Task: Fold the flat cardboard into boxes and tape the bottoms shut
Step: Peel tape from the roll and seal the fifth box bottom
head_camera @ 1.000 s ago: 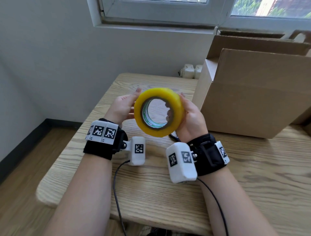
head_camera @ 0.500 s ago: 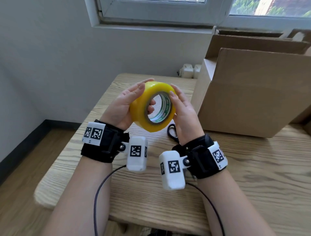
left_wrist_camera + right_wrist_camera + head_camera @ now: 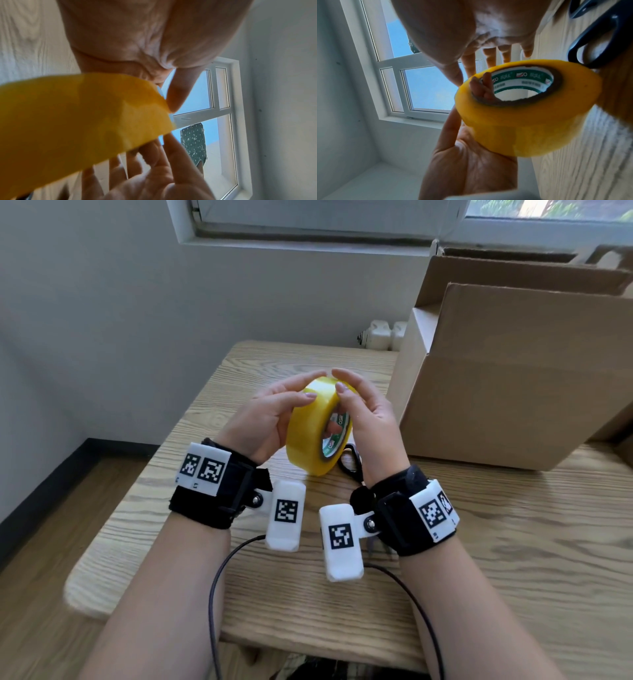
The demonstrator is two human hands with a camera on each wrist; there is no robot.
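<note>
Both forearms are bare, without sleeves. Each wrist carries a black fabric strap: left wrist strap (image 3: 212, 501), right wrist strap (image 3: 400, 518). A white plate with black square fiducial markers sits on each strap. A white rectangular camera module (image 3: 286, 515) with one marker attaches by a screwed bracket; a dark cable (image 3: 219, 577) exits each module.

The cardboard box (image 3: 513, 378) stands tall on the desk (image 3: 513, 559), blocking its right rear. Left of the box, bare desk runs back to the wall. Just left of the box's near corner, both hands hold a tape roll (image 3: 317, 429) above the desk, with black scissors (image 3: 351, 462) lying under them. In front of the box, the desk lies open to its near edge.
</note>
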